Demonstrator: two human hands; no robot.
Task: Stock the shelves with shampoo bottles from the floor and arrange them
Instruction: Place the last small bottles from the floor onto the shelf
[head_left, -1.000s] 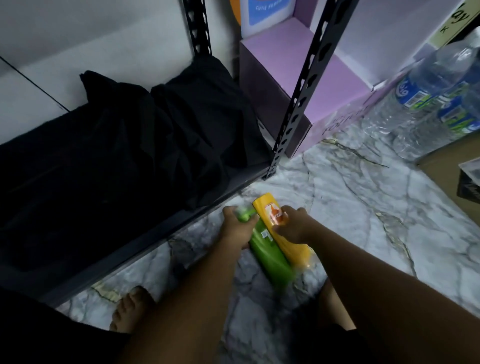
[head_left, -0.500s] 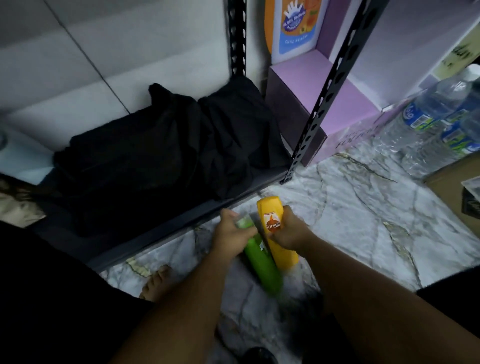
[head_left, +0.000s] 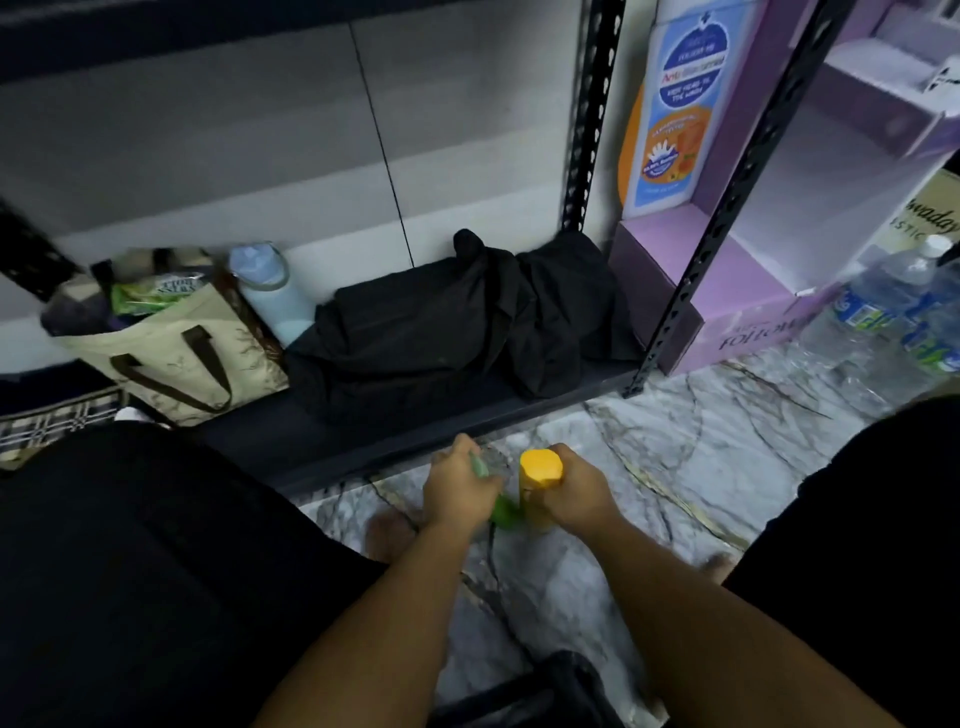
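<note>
My left hand (head_left: 457, 488) grips the green bottle (head_left: 503, 512), my right hand (head_left: 574, 491) the yellow bottle (head_left: 540, 480), just before the shelf's front edge (head_left: 395, 457), marble floor (head_left: 701, 467) open rightward.

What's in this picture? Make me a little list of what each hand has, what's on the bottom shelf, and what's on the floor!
left hand: holds the green bottle
right hand: holds the yellow bottle, cap end facing the camera
bottles' place: side by side over the marble floor, in front of the bottom shelf, not on it yet
on the bottom shelf: black bundle, tote bag, pale blue bottle
right of the shelf: purple box, water bottles
</note>
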